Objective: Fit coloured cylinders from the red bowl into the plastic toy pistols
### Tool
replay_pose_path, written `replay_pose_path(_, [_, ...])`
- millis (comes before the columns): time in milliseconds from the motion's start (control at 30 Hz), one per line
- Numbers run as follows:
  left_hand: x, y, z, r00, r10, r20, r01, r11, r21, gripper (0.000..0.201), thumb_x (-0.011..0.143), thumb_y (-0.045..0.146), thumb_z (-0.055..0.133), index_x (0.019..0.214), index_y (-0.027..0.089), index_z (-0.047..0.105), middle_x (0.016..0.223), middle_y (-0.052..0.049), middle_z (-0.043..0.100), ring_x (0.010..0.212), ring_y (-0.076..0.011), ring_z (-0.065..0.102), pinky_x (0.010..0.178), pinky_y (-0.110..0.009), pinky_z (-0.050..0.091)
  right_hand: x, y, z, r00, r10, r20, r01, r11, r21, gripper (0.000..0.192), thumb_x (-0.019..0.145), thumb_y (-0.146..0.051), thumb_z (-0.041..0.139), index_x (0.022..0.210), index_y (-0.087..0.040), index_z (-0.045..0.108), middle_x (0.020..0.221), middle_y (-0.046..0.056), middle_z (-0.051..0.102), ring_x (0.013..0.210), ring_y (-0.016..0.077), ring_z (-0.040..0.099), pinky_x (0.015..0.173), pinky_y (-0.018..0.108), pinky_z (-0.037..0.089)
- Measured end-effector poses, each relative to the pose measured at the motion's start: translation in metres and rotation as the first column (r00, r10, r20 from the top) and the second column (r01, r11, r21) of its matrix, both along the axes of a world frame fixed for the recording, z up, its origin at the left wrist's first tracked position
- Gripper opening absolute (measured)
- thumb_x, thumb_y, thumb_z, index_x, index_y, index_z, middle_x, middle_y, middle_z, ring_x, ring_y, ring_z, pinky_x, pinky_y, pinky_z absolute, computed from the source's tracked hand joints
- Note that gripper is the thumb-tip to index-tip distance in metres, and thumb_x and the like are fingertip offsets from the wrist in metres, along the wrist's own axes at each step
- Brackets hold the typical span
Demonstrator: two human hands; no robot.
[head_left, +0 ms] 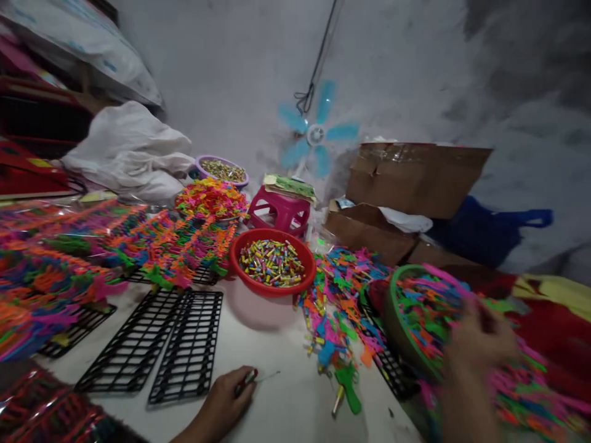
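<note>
My left hand (227, 399) rests on the white table, fingers closed around a small thin-shafted tool (245, 383) with a dark handle and a fine, apparently hooked metal tip. My right hand (480, 338) is blurred and reaches over a green-rimmed basket (392, 307) full of colourful plastic pieces (427, 314). A pink strip (446, 280) lies by its fingertips; whether they grip it I cannot make out. Between the hands, a green plastic piece (349, 387) lies with a small yellow-and-silver tube (338, 400) beside it. More bright pieces (341, 289) are heaped behind.
A red bowl (236, 261) of small coloured tubes stands mid-table. Black plastic grids (187, 344) lie at left, below rows of colourful pieces (170, 246). Behind are a pink stool (279, 212), a purple-rimmed basin (199, 165), a blue fan (316, 134) and cardboard boxes (415, 178).
</note>
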State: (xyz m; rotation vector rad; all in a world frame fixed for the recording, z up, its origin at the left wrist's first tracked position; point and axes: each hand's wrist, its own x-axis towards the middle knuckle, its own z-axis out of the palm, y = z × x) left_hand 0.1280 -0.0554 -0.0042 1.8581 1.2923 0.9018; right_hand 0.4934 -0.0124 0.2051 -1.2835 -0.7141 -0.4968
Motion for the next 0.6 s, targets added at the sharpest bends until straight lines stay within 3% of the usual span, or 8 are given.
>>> replay_pose_path(67, [-0.001,0.000,0.000,1.000,-0.009,0.014,0.009,1.000,-0.020,0.019,0.079,0.028,0.043,0.084,0.020,0.060,0.072,-0.001,0.065,0.064,-0.0147,0.057,0.061,-0.021,0.042,-0.042,0.005,-0.025,0.985,0.157,-0.068,-0.163,0.981,-0.103,0.038,0.069,-0.040,0.060,0.092,-0.010,0.064,0.084,0.012,0.064,0.077,0.0206,0.057,0.073,0.036,0.043])
replay_pose_path(133, [-0.002,0.000,0.000,0.999,-0.005,0.039,0.007,1.000,-0.030,0.021,0.079,0.030,0.044,0.086,0.020,0.061,0.075,-0.001,0.066,0.067,-0.0153,0.058,0.063,-0.021,0.043,-0.095,0.011,-0.065,0.905,0.369,-0.211,-0.413,0.881,-0.232,0.039,0.066,-0.042,0.061,0.091,-0.012,0.064,0.080,0.008,0.065,0.072,0.0181,0.058,0.069,0.033,0.045])
replay_pose_path(200, [-0.003,0.000,0.000,0.997,0.015,0.070,-0.012,0.999,-0.031,0.023,0.079,0.031,0.045,0.089,0.019,0.061,0.080,-0.002,0.067,0.072,-0.0162,0.060,0.067,-0.022,0.045,-0.144,0.013,-0.111,0.750,0.550,-0.367,-0.656,0.686,-0.314,0.035,0.066,-0.041,0.061,0.087,-0.014,0.065,0.076,0.006,0.066,0.070,0.0173,0.058,0.066,0.030,0.046])
replay_pose_path(267, [-0.004,0.000,0.000,0.993,0.069,0.100,-0.067,0.997,-0.029,0.025,0.079,0.033,0.045,0.091,0.018,0.060,0.085,-0.004,0.067,0.078,-0.0175,0.060,0.072,-0.024,0.045,-0.177,0.009,-0.157,0.604,0.647,-0.466,-0.797,0.482,-0.364,0.033,0.064,-0.039,0.062,0.087,-0.015,0.066,0.080,0.007,0.066,0.073,0.0184,0.059,0.064,0.030,0.048])
replay_pose_path(300, [-0.005,0.000,0.000,0.989,0.100,0.113,-0.097,0.995,-0.032,0.026,0.079,0.034,0.044,0.092,0.018,0.060,0.087,-0.005,0.067,0.080,-0.0180,0.060,0.074,-0.025,0.045,-0.186,0.006,-0.177,0.580,0.661,-0.476,-0.813,0.435,-0.387,0.032,0.064,-0.037,0.063,0.088,-0.015,0.066,0.089,0.009,0.065,0.078,0.0194,0.059,0.066,0.030,0.048])
replay_pose_path(333, [-0.005,0.000,0.000,0.984,0.127,0.125,-0.124,0.992,-0.037,0.027,0.080,0.035,0.044,0.093,0.017,0.060,0.089,-0.006,0.066,0.082,-0.0184,0.060,0.075,-0.026,0.045,-0.190,0.001,-0.195,0.583,0.659,-0.475,-0.810,0.426,-0.403,0.032,0.064,-0.035,0.063,0.090,-0.016,0.066,0.095,0.009,0.064,0.083,0.0199,0.059,0.069,0.030,0.048])
replay_pose_path(433, [-0.007,0.001,0.003,0.973,0.166,0.159,-0.158,0.986,-0.062,0.028,0.080,0.036,0.042,0.092,0.017,0.060,0.091,-0.007,0.066,0.084,-0.0193,0.060,0.076,-0.029,0.046,-0.185,-0.012,-0.230,0.663,0.607,-0.439,-0.747,0.495,-0.444,0.028,0.069,-0.031,0.057,0.092,-0.017,0.065,0.100,0.010,0.061,0.090,0.0198,0.057,0.077,0.031,0.046])
replay_pose_path(600, [-0.005,0.001,0.004,0.969,0.178,0.174,-0.157,0.980,-0.125,0.029,0.079,0.038,0.043,0.095,0.018,0.058,0.089,-0.006,0.066,0.075,-0.0181,0.062,0.071,-0.029,0.047,-0.179,-0.022,-0.236,0.751,0.597,-0.283,-0.625,0.504,-0.596,0.029,0.075,-0.033,0.052,0.095,-0.016,0.064,0.100,0.011,0.060,0.096,0.0218,0.053,0.084,0.036,0.043])
